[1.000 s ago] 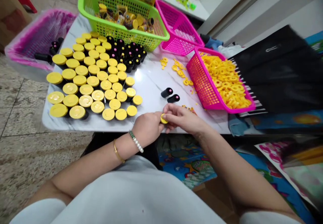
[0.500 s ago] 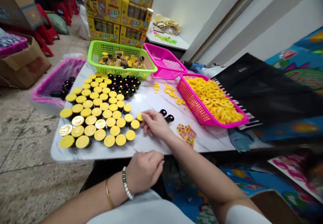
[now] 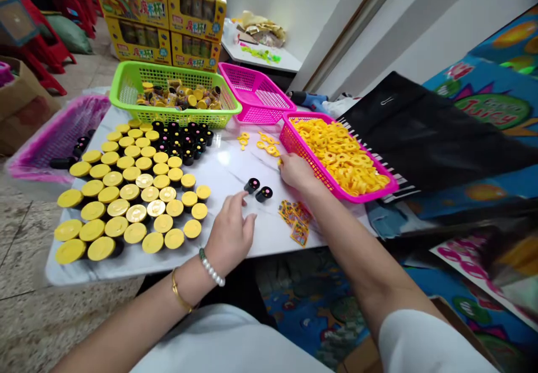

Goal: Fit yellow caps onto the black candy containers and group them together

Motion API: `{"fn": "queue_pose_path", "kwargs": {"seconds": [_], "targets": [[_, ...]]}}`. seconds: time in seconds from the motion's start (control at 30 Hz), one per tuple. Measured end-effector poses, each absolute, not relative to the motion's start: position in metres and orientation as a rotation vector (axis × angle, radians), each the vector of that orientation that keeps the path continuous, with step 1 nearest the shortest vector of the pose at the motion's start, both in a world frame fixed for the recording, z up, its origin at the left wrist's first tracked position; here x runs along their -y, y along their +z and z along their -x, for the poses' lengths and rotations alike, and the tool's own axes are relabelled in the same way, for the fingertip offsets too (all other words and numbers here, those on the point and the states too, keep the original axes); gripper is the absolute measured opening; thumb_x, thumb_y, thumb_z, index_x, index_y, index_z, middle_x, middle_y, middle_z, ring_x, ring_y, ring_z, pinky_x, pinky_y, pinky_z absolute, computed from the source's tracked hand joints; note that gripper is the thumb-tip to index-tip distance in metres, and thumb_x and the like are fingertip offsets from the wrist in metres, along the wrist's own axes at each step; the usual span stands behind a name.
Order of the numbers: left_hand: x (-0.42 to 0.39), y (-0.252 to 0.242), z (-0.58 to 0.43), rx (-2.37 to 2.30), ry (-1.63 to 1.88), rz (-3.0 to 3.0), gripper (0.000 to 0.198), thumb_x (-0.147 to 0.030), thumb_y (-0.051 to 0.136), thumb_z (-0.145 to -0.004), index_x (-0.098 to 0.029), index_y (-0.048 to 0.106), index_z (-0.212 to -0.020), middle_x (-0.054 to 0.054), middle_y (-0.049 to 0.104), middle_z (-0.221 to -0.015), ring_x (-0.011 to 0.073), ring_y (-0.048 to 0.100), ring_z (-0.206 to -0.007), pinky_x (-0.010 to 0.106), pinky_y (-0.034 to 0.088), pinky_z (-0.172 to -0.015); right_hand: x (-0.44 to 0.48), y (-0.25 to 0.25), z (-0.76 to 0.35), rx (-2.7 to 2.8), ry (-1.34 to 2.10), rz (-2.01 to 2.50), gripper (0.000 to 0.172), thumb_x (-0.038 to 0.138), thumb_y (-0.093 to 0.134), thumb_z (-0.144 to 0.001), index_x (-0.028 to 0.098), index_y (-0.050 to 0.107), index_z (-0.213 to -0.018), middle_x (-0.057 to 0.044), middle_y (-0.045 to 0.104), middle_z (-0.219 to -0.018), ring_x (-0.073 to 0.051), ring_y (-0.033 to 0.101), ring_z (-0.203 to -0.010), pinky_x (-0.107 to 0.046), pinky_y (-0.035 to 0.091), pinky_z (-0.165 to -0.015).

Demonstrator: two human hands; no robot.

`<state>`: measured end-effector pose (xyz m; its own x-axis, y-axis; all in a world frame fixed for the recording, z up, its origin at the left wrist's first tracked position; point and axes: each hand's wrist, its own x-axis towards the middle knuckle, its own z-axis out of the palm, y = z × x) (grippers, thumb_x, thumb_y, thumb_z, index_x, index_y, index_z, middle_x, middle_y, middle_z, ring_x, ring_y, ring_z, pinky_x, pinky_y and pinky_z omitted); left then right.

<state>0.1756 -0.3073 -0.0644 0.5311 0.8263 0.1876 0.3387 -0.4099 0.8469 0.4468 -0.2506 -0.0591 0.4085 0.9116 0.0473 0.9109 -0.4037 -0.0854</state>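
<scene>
My left hand [image 3: 232, 228] is over the front of the table, thumb and fingers apart and holding nothing. Its fingertips are close to two black cups [image 3: 264, 194] with pink dots in them, though I cannot tell whether they touch. At the left wall of the pink basket, my right hand [image 3: 297, 172] is closed at the tabletop, with a bit of a yellow plastic piece showing at its fingertips. More yellow ring-shaped pieces [image 3: 268, 148] lie just beyond it. Printed cards [image 3: 294, 216] are spread nearer me. Black cups with yellow lids [image 3: 163, 223] stand in rows at left.
A pink basket [image 3: 336, 187] full of yellow pieces stands at right. Behind are a green basket [image 3: 176, 116] of small wrapped cups, a pink basket [image 3: 256, 104] and stacked yellow boxes [image 3: 138, 42]. More black cups [image 3: 185, 140] stand behind the lidded rows.
My right hand has let go of a yellow-lidded cup at the rows' edge and moved right to the loose yellow pieces. My left hand has moved forward and opened near the two black cups.
</scene>
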Motion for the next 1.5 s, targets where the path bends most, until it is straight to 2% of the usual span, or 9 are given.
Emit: {"fn": "queue_pose_path", "kwargs": {"seconds": [0.13,0.27,0.4,0.53,0.83,0.93,1.1,1.27,1.5], "targets": [[0.289,-0.068,-0.203,-1.012,0.844,-1.945,0.051,-0.009,0.050,-0.085,-0.006,0.041,-0.135,0.022,0.054,-0.129,0.0257,0.059,-0.114,0.043,0.050,-0.099,0.247,-0.061,-0.447,1.728,0.017,2.521,0.028,0.016,0.055,-0.085,0.008,0.070,-0.106,-0.022,0.066,-0.112,-0.030,0.064,-0.101,-0.038,0.045,-0.090],[0.275,-0.074,-0.223,-1.037,0.838,-1.972,0.057,-0.001,0.048,-0.081,-0.011,0.044,-0.137,0.019,0.056,-0.132,0.0257,0.057,-0.121,0.044,0.047,-0.104,0.248,-0.058,-0.449,1.779,0.040,2.427,0.028,0.021,0.061,-0.082,0.012,0.068,-0.107,-0.014,0.069,-0.107,-0.026,0.064,-0.097,-0.034,0.046,-0.087],[0.265,-0.075,-0.229,-1.103,0.721,-2.013,0.049,-0.003,0.053,-0.079,-0.015,0.057,-0.126,0.010,0.068,-0.115,0.0228,0.063,-0.110,0.040,0.049,-0.101,0.253,-0.061,-0.452,1.844,0.073,2.325,0.038,0.026,0.066,-0.080,0.012,0.065,-0.116,-0.010,0.070,-0.107,-0.022,0.064,-0.096,-0.030,0.046,-0.087],[0.267,-0.068,-0.217,-1.118,0.668,-2.045,0.028,-0.012,0.062,-0.078,-0.015,0.068,-0.104,0.008,0.068,-0.099,0.0221,0.065,-0.096,0.038,0.051,-0.095,0.262,-0.058,-0.446,1.913,0.085,2.266,0.024,0.027,0.065,-0.080,0.014,0.071,-0.100,-0.010,0.070,-0.104,-0.023,0.063,-0.097,-0.031,0.045,-0.086],[0.319,-0.067,-0.153,-1.057,0.643,-2.156,0.021,-0.014,0.060,-0.083,-0.016,0.059,-0.104,0.005,0.064,-0.096,0.0161,0.060,-0.074,0.031,0.051,-0.076,0.273,-0.050,-0.437,1.593,0.105,2.079,0.013,0.028,0.071,-0.076,0.019,0.060,-0.076,-0.004,0.068,-0.082,-0.020,0.063,-0.078,-0.031,0.048,-0.071],[0.325,-0.073,-0.145,-0.999,0.693,-2.120,0.020,-0.014,0.059,-0.084,-0.015,0.059,-0.104,0.004,0.063,-0.091,0.0145,0.059,-0.071,0.029,0.050,-0.072,0.272,-0.042,-0.440,1.450,0.036,1.824,0.017,0.027,0.070,-0.080,0.021,0.054,-0.076,-0.004,0.066,-0.088,-0.019,0.064,-0.087,-0.032,0.050,-0.077],[0.323,-0.080,-0.140,-0.932,0.819,-2.060,0.025,-0.008,0.059,-0.082,-0.015,0.059,-0.106,0.003,0.063,-0.090,0.0129,0.058,-0.069,0.027,0.051,-0.070,0.301,-0.014,-0.403,1.228,-0.108,1.477,0.019,0.026,0.070,-0.083,0.020,0.052,-0.084,0.001,0.057,-0.079,-0.012,0.062,-0.071,-0.027,0.051,-0.067],[0.324,-0.082,-0.140,-0.885,0.855,-2.114,0.027,-0.007,0.059,-0.083,-0.012,0.060,-0.110,0.007,0.065,-0.098,0.0145,0.058,-0.072,0.030,0.053,-0.076,0.360,-0.009,-0.336,1.265,0.704,1.600,0.018,0.033,0.062,-0.091,0.020,0.068,-0.102,0.000,0.062,-0.075,-0.007,0.050,-0.046,-0.021,0.040,-0.039],[0.325,-0.084,-0.140,-0.894,0.773,-2.107,0.019,-0.014,0.062,-0.085,-0.014,0.063,-0.104,0.005,0.059,-0.095,0.0152,0.056,-0.075,0.029,0.052,-0.071,0.374,-0.034,-0.307,1.195,1.188,1.696,0.036,0.036,0.079,-0.072,0.019,0.074,-0.103,0.001,0.061,-0.076,-0.009,0.059,-0.056,-0.024,0.049,-0.051]]}}
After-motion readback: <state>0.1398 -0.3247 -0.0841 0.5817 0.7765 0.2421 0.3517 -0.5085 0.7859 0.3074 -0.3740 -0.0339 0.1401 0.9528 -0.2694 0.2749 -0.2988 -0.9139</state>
